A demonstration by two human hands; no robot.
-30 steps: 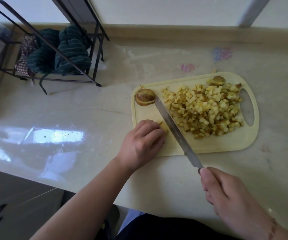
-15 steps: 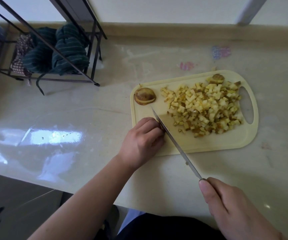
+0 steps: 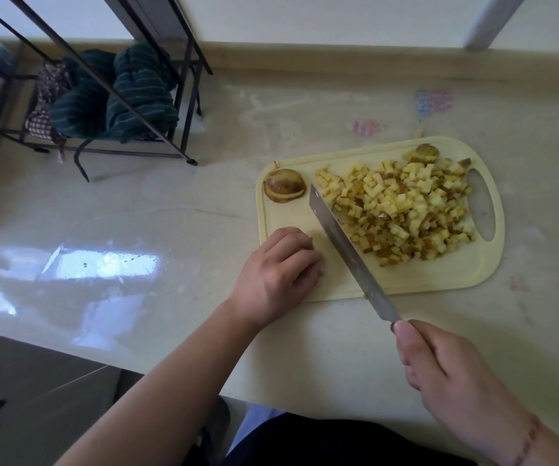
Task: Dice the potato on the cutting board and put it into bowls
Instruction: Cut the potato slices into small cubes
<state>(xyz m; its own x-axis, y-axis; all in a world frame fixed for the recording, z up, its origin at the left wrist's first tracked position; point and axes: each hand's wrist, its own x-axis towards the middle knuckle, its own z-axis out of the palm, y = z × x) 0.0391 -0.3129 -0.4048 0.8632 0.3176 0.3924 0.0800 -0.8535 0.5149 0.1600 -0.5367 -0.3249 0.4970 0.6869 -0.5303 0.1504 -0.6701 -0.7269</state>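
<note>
A pale yellow cutting board lies on the counter with a large pile of diced potato on its right half. A skin-on potato end piece sits at the board's far left corner, and a smaller one at the far edge. My left hand rests on the board's near left corner, fingers curled over a small potato piece that is almost fully hidden. My right hand grips the handle of a knife. Its blade slants across the board between my left fingers and the pile. No bowl is in view.
A black wire rack holding dark green striped cloths stands at the back left of the glossy counter. The counter's front edge runs just below my left forearm. A wall ledge borders the far side.
Half a second ago the blade stood right against my left fingertips. It now lies a little to the right, nearer the diced pile, tip close to the end piece. My left hand stayed put.
</note>
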